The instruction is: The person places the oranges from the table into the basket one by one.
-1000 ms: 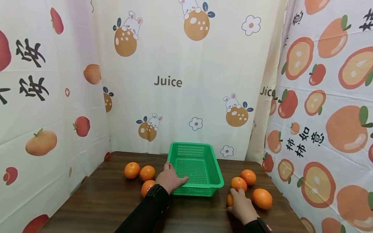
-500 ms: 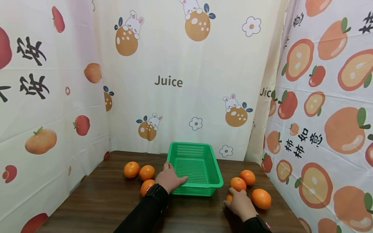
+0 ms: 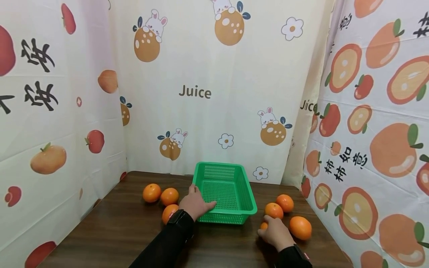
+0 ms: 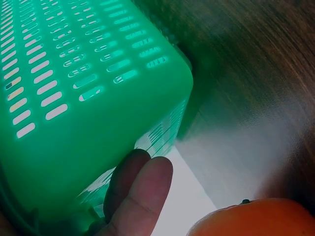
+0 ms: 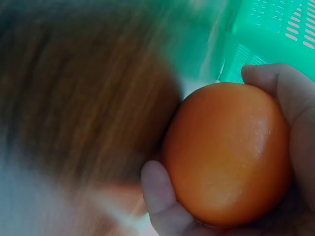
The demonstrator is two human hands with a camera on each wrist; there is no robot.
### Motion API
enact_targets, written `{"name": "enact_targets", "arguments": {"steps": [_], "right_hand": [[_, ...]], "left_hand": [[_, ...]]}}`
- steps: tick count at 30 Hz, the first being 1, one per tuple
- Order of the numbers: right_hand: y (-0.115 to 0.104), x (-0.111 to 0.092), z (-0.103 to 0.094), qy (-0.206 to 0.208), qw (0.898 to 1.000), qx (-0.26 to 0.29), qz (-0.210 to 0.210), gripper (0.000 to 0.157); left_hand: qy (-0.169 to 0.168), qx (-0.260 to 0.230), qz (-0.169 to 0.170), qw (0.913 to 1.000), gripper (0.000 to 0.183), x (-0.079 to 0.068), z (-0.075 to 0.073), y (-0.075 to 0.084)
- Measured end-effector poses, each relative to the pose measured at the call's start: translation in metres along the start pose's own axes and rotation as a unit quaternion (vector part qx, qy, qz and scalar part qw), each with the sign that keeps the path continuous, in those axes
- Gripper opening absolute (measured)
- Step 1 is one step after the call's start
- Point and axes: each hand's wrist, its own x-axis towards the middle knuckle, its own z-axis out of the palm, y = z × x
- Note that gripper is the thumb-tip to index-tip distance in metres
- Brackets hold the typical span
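Note:
At the near left corner of a green plastic basket (image 3: pixel 221 217) is my left hand (image 3: pixel 195 204). Its thumb reaches over the near rim, and its fingers (image 4: pixel 142 194) lie against the outside of the slotted wall in the left wrist view. My right hand (image 3: pixel 277 233) grips an orange (image 5: pixel 229 155) between thumb and fingers, to the right of the basket. From the head, only a sliver of that orange shows beside the hand. Another orange (image 3: pixel 273 211) sits just beyond the right fingertips, and a larger one (image 3: pixel 300 227) lies right of that hand.
One more orange (image 3: pixel 285 203) is farther back on the right. Left of the basket are three oranges: one (image 3: pixel 169 214) beside the left wrist, one (image 3: pixel 169 196) behind it, and one (image 3: pixel 152 192) farthest left. Printed curtains (image 3: pixel 207 119) stand around the dark wooden table (image 3: pixel 110 227).
My right hand has shifted slightly left with its orange, which is now more covered by the fingers. The left hand and basket stay in place. The head view has tilted a little.

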Motion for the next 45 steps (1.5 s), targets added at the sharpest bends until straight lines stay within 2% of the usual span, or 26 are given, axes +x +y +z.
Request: {"name": "enact_targets", "arguments": {"steps": [8, 15, 29, 45], "right_hand": [[-0.001, -0.0022, 0.0001, 0.008, 1.0, 0.0, -0.002, 0.058], [-0.0004, -0.0021, 0.0005, 0.015, 1.0, -0.003, -0.003, 0.058], [-0.0003, -0.0007, 0.0005, 0.007, 1.0, -0.006, 0.001, 0.061], [-0.0025, -0.0013, 0.0001, 0.004, 1.0, -0.005, -0.009, 0.059]], "left_hand": [[-0.001, 0.004, -0.003, 1.0, 0.117, 0.0007, -0.0005, 0.0019], [0.004, -0.012, -0.004, 0.9999, 0.116, -0.0011, -0.0036, 0.0043], [0.0, -0.037, 0.0, 0.9993, 0.114, -0.0027, -0.0068, 0.0041], [0.005, -0.037, 0.0, 0.9993, 0.112, -0.0009, -0.0052, 0.0033]]}}
